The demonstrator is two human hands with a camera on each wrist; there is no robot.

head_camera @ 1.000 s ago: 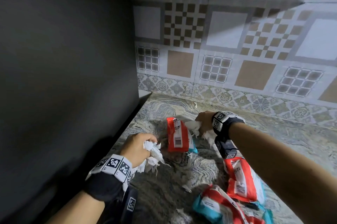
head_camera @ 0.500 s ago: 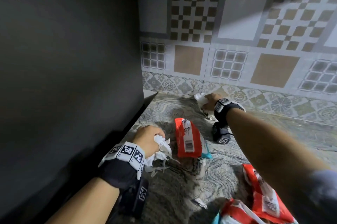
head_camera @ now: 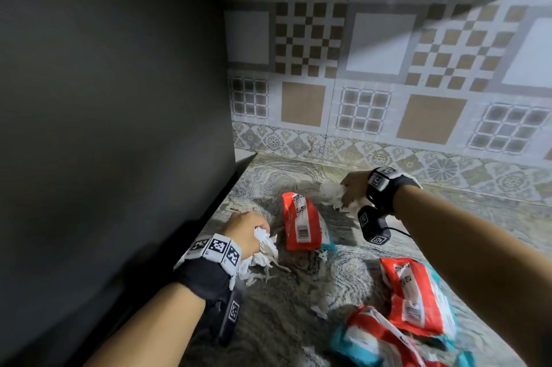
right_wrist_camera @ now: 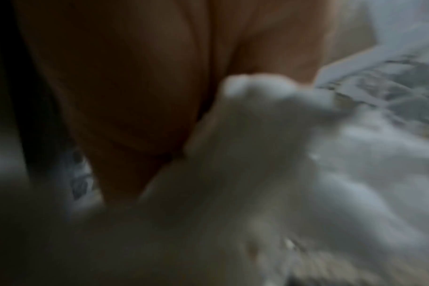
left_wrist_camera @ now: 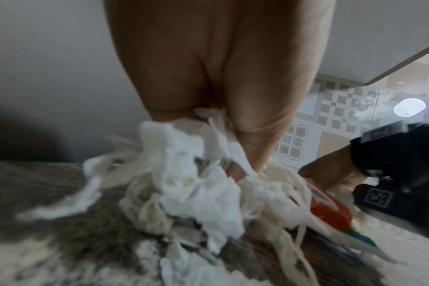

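My left hand (head_camera: pixel 248 227) grips a wad of torn white paper shreds (head_camera: pixel 264 253) low over the marbled counter (head_camera: pixel 298 322), close to the dark panel on the left. In the left wrist view the shreds (left_wrist_camera: pixel 196 183) hang from my curled fingers (left_wrist_camera: pixel 252 135). My right hand (head_camera: pixel 351 189) holds a second clump of white shreds (head_camera: pixel 331 192) near the back wall; the right wrist view shows that clump (right_wrist_camera: pixel 269 154), blurred, against my palm. A red packet (head_camera: pixel 301 223) lies between the two hands.
A tall dark panel (head_camera: pixel 113 127) walls off the left side. Patterned tiles (head_camera: pixel 373 83) form the back wall. Two more red and teal packets (head_camera: pixel 415 298) (head_camera: pixel 379 342) lie at the front right. Small white scraps (head_camera: pixel 318 313) dot the counter.
My right hand reached back to the wall, then came slightly forward with its white clump. My left hand stayed by the dark panel, still gripping its shreds.
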